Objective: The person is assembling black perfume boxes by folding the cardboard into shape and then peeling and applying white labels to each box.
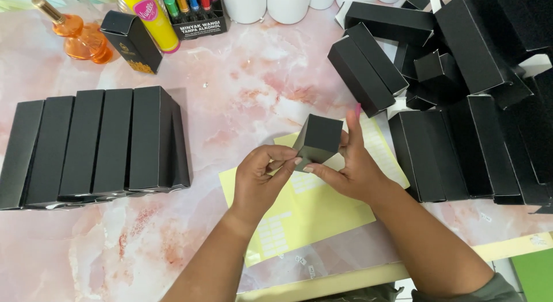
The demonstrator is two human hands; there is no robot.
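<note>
- Head view: both hands meet at one small black box (318, 139), held just above a yellow sheet (305, 207) on the pink marble tabletop (242, 100).
- Left hand (260, 178): fingers curled, fingertips pinched onto the box's lower near edge.
- Right hand (352, 169): thumb against the lower edge, fingers up along the box's right side; one fingertip shows above the top corner. Both hands are closed on the box.
- Box attitude: tilted, one corner edge facing the camera, clear of the table surface.
- Yellow sheet lies flat under the hands, with pale rectangular patches in rows on it; its lower corner reaches toward the table's near edge.
- Left of the hands, well apart: row of black boxes (95, 143) standing side by side, faces touching.
- Right of the hands: loose pile of black boxes (461, 89), lying at mixed angles, some stacked, the nearest just beside the right hand.
- Far edge, upper left: orange glass bottle (80, 37), a single black box with gold print (132, 41), a yellow spray can (151, 17), and a black pack of coloured vials (193, 11).
- Far edge, centre: white cylinders (268, 5), tops out of frame.
</note>
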